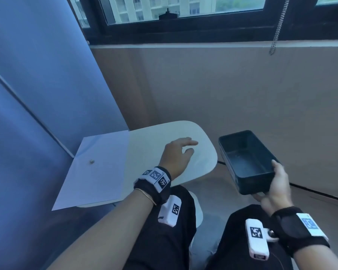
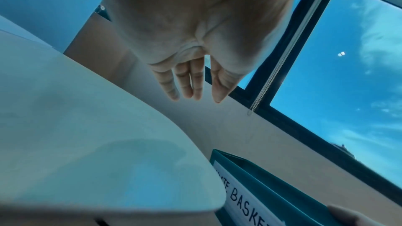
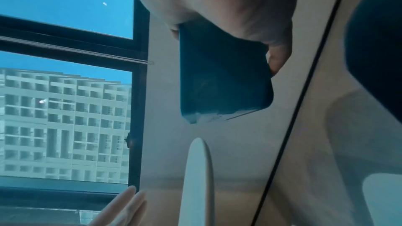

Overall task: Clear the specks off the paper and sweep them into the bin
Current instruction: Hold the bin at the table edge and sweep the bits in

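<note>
right hand (image 1: 273, 189) grips the bin (image 1: 247, 162) beside the counter (image 1: 207, 152); left hand (image 1: 176, 153) spread, one speck (image 1: 91, 161) on the paper (image 1: 98, 172) needs sweeping across next.

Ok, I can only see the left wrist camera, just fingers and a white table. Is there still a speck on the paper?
Observer: Yes, one small speck lies near the middle of the paper.
Operator: Where's the paper? I can't see it!
Observer: It lies at the left end of the table, apart from the left hand, which is at the right end.
Operator: And who's holding the bin?
Observer: The right hand grips the near end of the bin, just off the table's right edge.
</note>
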